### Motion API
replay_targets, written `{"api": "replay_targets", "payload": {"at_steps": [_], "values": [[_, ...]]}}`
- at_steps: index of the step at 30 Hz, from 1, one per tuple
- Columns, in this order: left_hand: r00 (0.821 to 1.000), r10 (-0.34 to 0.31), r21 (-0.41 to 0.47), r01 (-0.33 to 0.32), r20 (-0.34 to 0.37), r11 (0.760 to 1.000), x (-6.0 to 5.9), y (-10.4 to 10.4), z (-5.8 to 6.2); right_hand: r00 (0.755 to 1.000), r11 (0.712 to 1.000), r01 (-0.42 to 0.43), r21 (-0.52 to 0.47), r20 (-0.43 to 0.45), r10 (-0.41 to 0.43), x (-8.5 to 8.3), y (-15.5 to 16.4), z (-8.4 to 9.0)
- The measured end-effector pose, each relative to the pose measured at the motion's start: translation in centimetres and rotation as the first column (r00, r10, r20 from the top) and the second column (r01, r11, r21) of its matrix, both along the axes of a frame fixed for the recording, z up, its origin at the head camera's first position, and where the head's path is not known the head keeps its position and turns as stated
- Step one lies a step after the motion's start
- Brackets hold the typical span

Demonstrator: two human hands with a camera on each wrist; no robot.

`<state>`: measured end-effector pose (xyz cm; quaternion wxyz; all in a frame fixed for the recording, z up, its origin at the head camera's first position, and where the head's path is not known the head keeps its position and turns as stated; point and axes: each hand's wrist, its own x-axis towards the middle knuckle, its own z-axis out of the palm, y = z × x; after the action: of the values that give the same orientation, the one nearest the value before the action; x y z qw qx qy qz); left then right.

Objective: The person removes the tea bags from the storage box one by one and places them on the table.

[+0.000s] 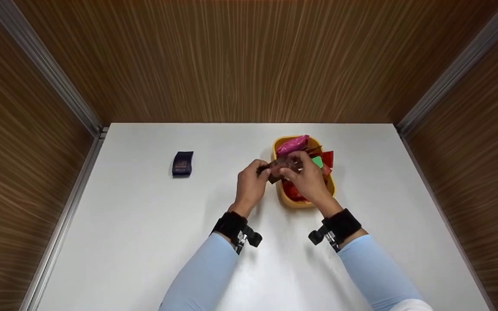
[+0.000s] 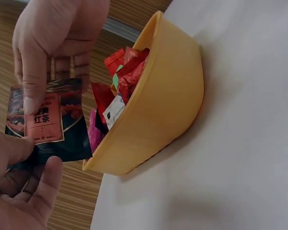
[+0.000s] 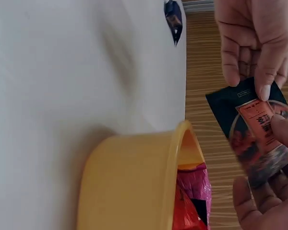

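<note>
Over the yellow bowl (image 1: 287,199) at my one o'clock, my left hand (image 1: 251,185) and right hand (image 1: 308,178) each pinch one edge of a dark tea sachet (image 1: 280,165); I judge it light, crinkly, slippery, best held at its seams.

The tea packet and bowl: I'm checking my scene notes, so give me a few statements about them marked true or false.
1. Both hands hold the dark tea packet. True: left hand and right hand pinch it.
2. The yellow bowl is empty. False: it holds colourful packets.
3. A dark blue packet lies alone on the white table. True.
4. The held packet rests on the table. False: it is lifted beside the bowl.
</note>
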<state>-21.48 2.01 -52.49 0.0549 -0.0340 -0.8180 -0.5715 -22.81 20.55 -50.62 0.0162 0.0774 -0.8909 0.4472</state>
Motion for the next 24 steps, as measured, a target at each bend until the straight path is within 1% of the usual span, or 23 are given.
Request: {"api": "replay_targets", "payload": {"at_steps": [1, 2, 3, 5, 7, 8, 9, 11, 14, 17, 21, 24], "values": [[1.0, 0.006, 0.077, -0.008, 0.027, 0.997, 0.2, -0.2, -0.1, 1.0, 0.999, 0.005, -0.042, 0.03, -0.004, 0.1, -0.1, -0.1], [0.999, 0.011, 0.146, -0.019, 0.052, 0.989, 0.3, -0.4, -0.3, 0.999, 0.996, 0.007, -0.086, 0.053, -0.003, 0.1, -0.3, -0.3], [0.997, 0.016, 0.212, -0.032, 0.075, 0.977, 0.5, -0.6, -0.5, 0.997, 0.991, 0.009, -0.134, 0.075, 0.001, 0.2, -0.6, -0.5], [0.993, 0.019, 0.334, -0.056, 0.113, 0.941, 0.8, -0.9, -0.7, 0.995, 0.975, 0.012, -0.222, 0.1, 0.011, 0.4, -1.2, -0.9], [0.99, 0.022, 0.418, -0.078, 0.137, 0.905, 1.2, -1.2, -1.0, 0.995, 0.959, 0.024, -0.284, 0.104, 0.006, 0.5, -1.9, -1.2], [0.988, 0.028, 0.431, -0.092, 0.152, 0.898, 1.3, -1.4, -1.1, 0.995, 0.951, 0.028, -0.307, 0.102, 0.003, 0.5, -2.3, -1.3], [0.986, 0.037, 0.43, -0.104, 0.163, 0.897, 1.4, -1.6, -1.1, 0.995, 0.948, 0.037, -0.317, 0.101, -0.005, 0.6, -2.5, -1.4], [0.983, 0.057, 0.395, -0.123, 0.176, 0.91, 1.6, -2.2, -1.3, 0.995, 0.949, 0.054, -0.312, 0.094, -0.026, 0.6, -3.0, -1.4], [0.98, 0.092, 0.294, -0.142, 0.177, 0.945, 1.8, -3.2, -1.6, 0.995, 0.963, 0.082, -0.257, 0.084, -0.062, 0.8, -3.6, -1.4], [0.977, 0.115, 0.229, -0.155, 0.18, 0.961, 1.8, -4.2, -1.6, 0.994, 0.978, 0.09, -0.187, 0.081, -0.076, 0.9, -4.2, -1.3], [0.972, 0.129, 0.161, -0.162, 0.199, 0.974, 1.3, -5.7, -1.8, 0.995, 0.991, 0.066, -0.12, 0.077, -0.057, 0.9, -4.7, -1.4], [0.968, 0.144, 0.109, -0.168, 0.204, 0.98, 0.3, -7.2, -2.0, 0.997, 0.995, 0.055, -0.078, 0.06, -0.05, 1.0, -4.5, -1.4]]}}
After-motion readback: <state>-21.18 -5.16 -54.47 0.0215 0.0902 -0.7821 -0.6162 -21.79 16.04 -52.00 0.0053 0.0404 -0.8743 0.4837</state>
